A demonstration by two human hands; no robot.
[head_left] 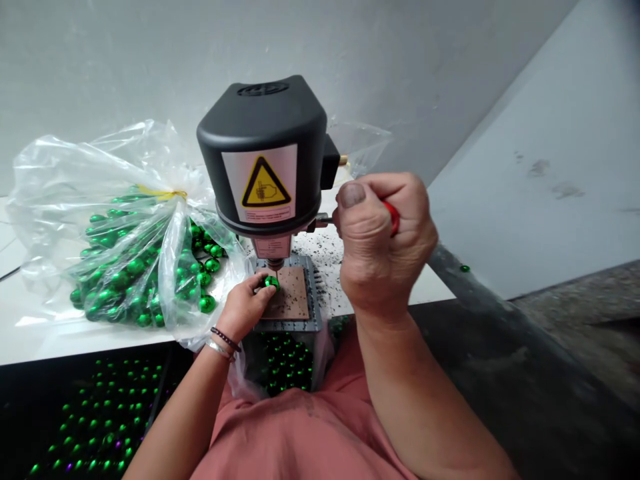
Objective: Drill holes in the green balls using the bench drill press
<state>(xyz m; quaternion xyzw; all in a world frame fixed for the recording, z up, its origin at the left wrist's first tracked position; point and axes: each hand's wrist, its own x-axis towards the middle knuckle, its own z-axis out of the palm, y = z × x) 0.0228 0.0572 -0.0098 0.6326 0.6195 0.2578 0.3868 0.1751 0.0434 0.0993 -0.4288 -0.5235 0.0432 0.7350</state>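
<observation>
A black bench drill press [263, 120] with a yellow warning sticker stands on the white table before me. Under its bit, my left hand [247, 303] pinches a shiny green ball [271, 283] on the square brown board [295, 293] of the drill's base. The bit is right at the top of the ball; whether it has entered cannot be made out. My right hand [385, 240] is wrapped in a fist around the feed lever, whose red knob [393, 219] shows between the fingers.
A clear plastic bag [45, 167] full of green balls lies left of the drill, several balls spilling beside it. Dark shavings litter the white table [40, 333]. Below its edge are more green balls [287, 363], and rows of them at lower left. One ball [465, 268] lies farther right.
</observation>
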